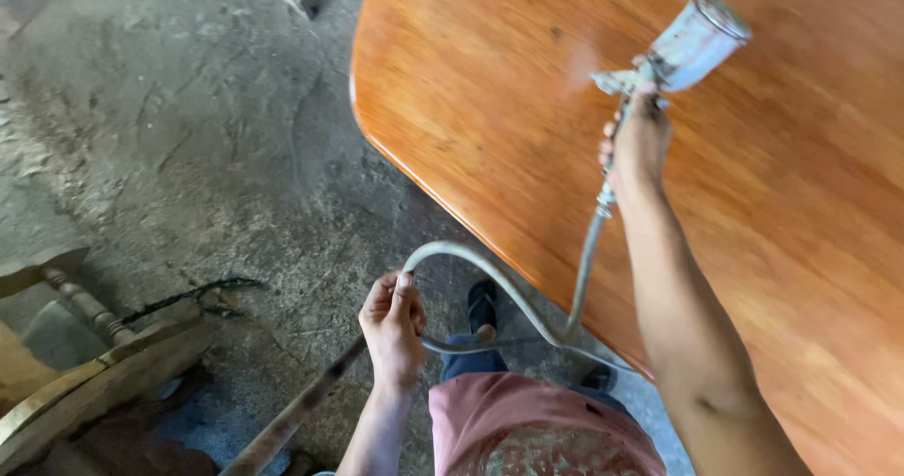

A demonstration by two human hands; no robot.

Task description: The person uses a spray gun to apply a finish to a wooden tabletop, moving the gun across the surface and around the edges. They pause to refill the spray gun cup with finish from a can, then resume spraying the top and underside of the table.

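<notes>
The spray gun (683, 52) hangs over the glossy orange-brown tabletop (753, 250), a faint mist at its nozzle. The near surface already shines as if coated; how much remains cannot be told. The right hand (638, 142), arm outstretched, has its fingers clamped on the handle. The left hand (393, 325) has its fingers closed on the looping grey hose (508, 292), above the concrete floor (188, 156).

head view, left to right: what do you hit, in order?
Turned wooden furniture piece → bare concrete floor → left hand closed on the grey hose → right hand on the grip of the spray gun → glossy orange-brown tabletop.
</notes>
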